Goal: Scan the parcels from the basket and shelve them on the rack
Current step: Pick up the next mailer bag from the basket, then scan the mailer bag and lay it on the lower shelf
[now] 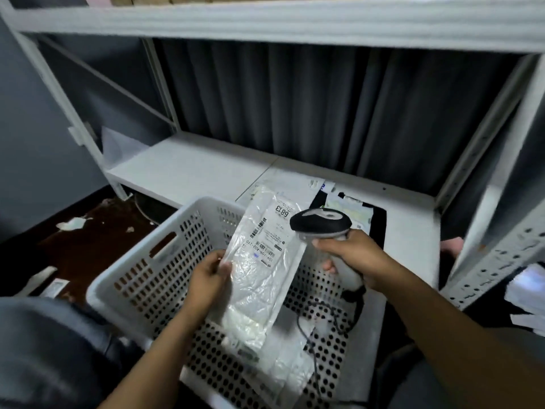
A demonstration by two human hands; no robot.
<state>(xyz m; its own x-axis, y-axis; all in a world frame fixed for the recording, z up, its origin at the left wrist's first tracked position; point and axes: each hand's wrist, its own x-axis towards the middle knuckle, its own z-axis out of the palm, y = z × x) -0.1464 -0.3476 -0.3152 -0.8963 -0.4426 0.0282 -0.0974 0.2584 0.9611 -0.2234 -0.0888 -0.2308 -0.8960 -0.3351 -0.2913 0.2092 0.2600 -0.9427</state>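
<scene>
While the left hand [206, 278] holds a parcel [265, 278] up over the basket [141, 270], the right hand [351, 258] points a barcode scanner [321, 224] at it. The parcel is a long, flat bag of clear and white plastic, tilted so that its top end leans away from the person. The left grip is closed on its left edge, with the thumb lying on the front face and the fingers behind. A white shipping label [274, 228] sits on the upper half, printed with barcodes and the number 6813, which reads rotated from this view.

The right grip is wrapped round the scanner's pale handle, forefinger near the trigger. The scanner's black head with its grey top sits just beside the label's right edge, very close to the bag; contact cannot be told. A dark cable [312, 335] runs from the base of the handle and loops down into the basket.

The basket is white plastic with perforated walls and floor, standing in front of the rack. On its floor, under the raised parcel, lies at least one more pale plastic bag [295, 364].

Beyond the basket, the rack's lower shelf [188, 169] is white. A flat white mailer [289, 181] lies on it, with a dark parcel [374, 219] just to its right, behind the scanner. A grey curtain [324, 107] hangs behind the rack, and an upper shelf [265, 22] crosses the top of the view. To the left, the dark floor [88, 240] carries a few white scraps.
</scene>
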